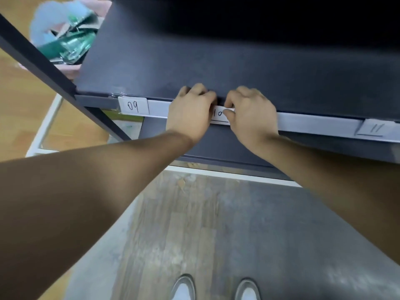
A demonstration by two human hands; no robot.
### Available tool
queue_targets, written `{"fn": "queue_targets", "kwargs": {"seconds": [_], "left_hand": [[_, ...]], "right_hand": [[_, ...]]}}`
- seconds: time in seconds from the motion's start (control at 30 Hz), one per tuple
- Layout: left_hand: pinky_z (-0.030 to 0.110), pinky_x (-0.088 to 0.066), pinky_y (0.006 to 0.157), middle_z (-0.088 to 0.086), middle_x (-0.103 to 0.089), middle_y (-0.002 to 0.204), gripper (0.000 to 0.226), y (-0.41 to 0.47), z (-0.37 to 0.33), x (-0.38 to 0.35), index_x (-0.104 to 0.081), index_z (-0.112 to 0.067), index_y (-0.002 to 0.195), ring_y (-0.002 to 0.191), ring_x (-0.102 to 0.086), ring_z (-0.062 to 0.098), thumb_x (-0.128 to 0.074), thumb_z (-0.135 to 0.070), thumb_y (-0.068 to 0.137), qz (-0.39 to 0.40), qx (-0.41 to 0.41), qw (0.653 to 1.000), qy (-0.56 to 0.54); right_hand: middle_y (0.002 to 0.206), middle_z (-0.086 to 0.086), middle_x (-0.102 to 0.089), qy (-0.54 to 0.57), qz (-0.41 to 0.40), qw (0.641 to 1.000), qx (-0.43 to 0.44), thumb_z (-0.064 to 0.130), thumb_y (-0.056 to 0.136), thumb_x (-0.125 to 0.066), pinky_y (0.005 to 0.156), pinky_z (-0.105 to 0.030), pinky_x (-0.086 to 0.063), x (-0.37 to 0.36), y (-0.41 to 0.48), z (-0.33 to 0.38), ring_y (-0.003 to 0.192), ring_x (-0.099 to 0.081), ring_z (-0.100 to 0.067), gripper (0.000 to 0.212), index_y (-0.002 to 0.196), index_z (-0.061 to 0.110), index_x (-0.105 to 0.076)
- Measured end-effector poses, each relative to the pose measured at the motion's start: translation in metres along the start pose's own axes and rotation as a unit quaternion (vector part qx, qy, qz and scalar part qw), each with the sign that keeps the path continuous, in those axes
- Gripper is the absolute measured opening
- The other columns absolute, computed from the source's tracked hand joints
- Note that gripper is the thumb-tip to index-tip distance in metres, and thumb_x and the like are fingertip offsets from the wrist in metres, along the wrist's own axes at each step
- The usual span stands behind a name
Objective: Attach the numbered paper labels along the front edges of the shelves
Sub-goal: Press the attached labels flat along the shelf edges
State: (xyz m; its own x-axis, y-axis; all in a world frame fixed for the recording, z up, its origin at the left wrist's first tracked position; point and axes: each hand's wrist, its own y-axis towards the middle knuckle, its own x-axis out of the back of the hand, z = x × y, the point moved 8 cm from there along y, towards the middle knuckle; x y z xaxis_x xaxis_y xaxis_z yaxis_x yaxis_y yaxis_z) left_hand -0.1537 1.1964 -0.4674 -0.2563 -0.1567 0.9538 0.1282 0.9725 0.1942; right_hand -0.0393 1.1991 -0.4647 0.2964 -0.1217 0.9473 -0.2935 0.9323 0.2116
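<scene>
Both your hands are at the front edge of the dark shelf, on the label marked 10, which lies on the pale strip between label 09 to the left and label 11 to the right. Your left hand covers its left end, fingers curled over the shelf lip; your right hand pinches its right end, fingers narrow. Keep the paper level with the strip, hold one end still, then smooth across to the other. Whether tape is already on it, you cannot tell from here.
</scene>
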Motion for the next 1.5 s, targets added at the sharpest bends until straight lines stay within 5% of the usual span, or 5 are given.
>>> {"fn": "queue_targets", "kwargs": {"seconds": [0.27,0.5,0.9,1.07,1.5], "left_hand": [[0.033,-0.039,0.062,0.003,-0.062,0.095,0.017,0.0,-0.007,0.008,-0.066,-0.02,0.095,0.093,-0.052,0.029,-0.051,-0.016,0.09,-0.019,0.006,0.999,-0.047],[0.03,-0.033,0.064,-0.001,-0.064,0.09,0.017,0.007,-0.023,0.003,-0.068,-0.02,0.089,0.093,-0.049,0.024,-0.052,-0.014,0.089,-0.009,0.049,0.994,-0.095],[0.032,-0.052,0.079,0.0,-0.075,0.086,0.016,0.009,-0.036,-0.014,-0.077,-0.029,0.089,0.087,-0.064,0.023,-0.063,-0.022,0.086,0.058,0.154,0.961,-0.224],[0.027,-0.046,0.079,-0.002,-0.075,0.095,0.016,0.009,-0.04,-0.012,-0.076,-0.031,0.096,0.095,-0.062,0.023,-0.063,-0.027,0.088,0.06,0.136,0.969,-0.197],[0.028,-0.038,0.076,-0.003,-0.063,0.115,0.024,0.005,-0.054,-0.015,-0.072,-0.034,0.111,0.103,-0.059,0.025,-0.058,-0.028,0.093,0.021,0.013,0.993,-0.116]], "right_hand": [[0.088,0.0,-0.061,0.035,0.024,0.999,-0.027,0.01,0.083,-0.062,0.061,-0.029,-0.03,0.001,0.003,-0.012,0.078,-0.055,-0.025,0.02,0.076,0.022,-0.049],[0.084,-0.002,-0.063,0.069,0.058,0.994,-0.057,0.008,0.087,-0.061,0.067,-0.035,-0.046,0.006,0.004,-0.035,0.078,-0.058,-0.027,0.011,0.081,0.016,-0.055],[0.074,0.004,-0.057,0.056,0.097,0.991,-0.067,0.004,0.084,-0.064,0.066,-0.03,-0.049,0.014,0.0,-0.065,0.074,-0.056,-0.021,0.013,0.083,0.017,-0.063],[0.078,0.007,-0.052,0.061,0.1,0.993,-0.028,-0.003,0.08,-0.063,0.063,-0.026,-0.039,0.016,-0.002,-0.065,0.071,-0.048,-0.012,0.015,0.084,0.011,-0.064],[0.088,-0.001,-0.052,0.009,0.143,0.99,-0.001,-0.007,0.082,-0.055,0.065,-0.031,-0.039,0.017,0.002,-0.06,0.081,-0.053,-0.026,0.026,0.08,0.019,-0.051]]}}
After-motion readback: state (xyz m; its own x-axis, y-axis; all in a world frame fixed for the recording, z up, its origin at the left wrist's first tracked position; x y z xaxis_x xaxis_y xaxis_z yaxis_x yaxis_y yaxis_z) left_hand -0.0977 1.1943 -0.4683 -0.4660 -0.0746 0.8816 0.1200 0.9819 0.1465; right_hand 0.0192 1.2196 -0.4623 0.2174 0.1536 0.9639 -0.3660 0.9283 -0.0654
